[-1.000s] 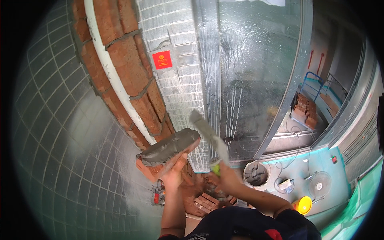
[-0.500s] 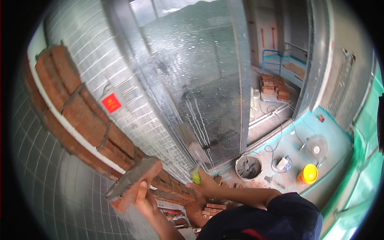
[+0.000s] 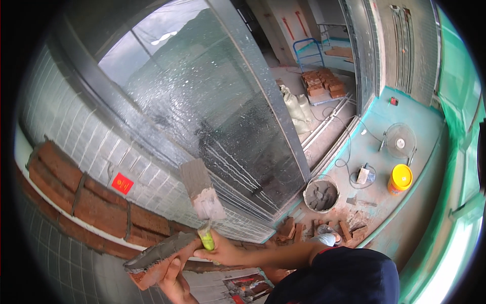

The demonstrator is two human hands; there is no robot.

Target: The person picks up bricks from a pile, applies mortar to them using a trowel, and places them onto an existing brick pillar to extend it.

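My left hand (image 3: 174,285) grips a reddish brick (image 3: 146,277) from beneath, at the lower left. A thick layer of grey mortar (image 3: 161,253) covers the brick's upper face. Closed round the yellow-green handle of a trowel (image 3: 201,188), my right hand (image 3: 226,252) is just right of the brick. The trowel's wide, flat blade points up and away, smeared with pale mortar. Behind the brick runs a brick wall (image 3: 101,210) with mortar joints and a white strip along its length.
A bucket of mortar (image 3: 321,195) stands on the floor to the right, near a yellow bucket (image 3: 401,177) and a floor fan (image 3: 400,142). Loose bricks (image 3: 346,230) lie close by. A glass door (image 3: 202,101) rises ahead; green netting (image 3: 458,96) hangs at right.
My right hand has brought the trowel leftward, close to the brick. The brick sits slightly lower in view, still in my left hand. The view has turned to the right.
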